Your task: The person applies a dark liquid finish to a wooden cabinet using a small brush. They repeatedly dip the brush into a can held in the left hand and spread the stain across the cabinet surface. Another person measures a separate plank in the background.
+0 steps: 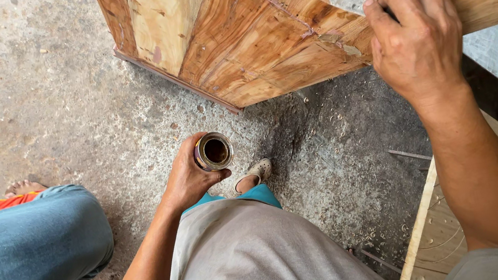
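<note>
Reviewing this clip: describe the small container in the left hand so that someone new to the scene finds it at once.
Start at the big varnished wooden panel across the top, then drop to the concrete floor below its lower corner. There the left hand wraps a small round open tin with dark contents. It is the only shiny metal cylinder; the right hand holds a flat blade instead.

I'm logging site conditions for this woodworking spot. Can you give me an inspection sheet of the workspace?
Surface: bare concrete floor, wood shavings scattered on it.
Job's things: small open tin; putty knife against a varnished wooden panel.
Clutter: plywood sheet at lower right.
Grips: left hand holds the tin; right hand holds the knife.
Cables: nothing seen.
Surroundings: another person's leg in jeans at left.
</note>
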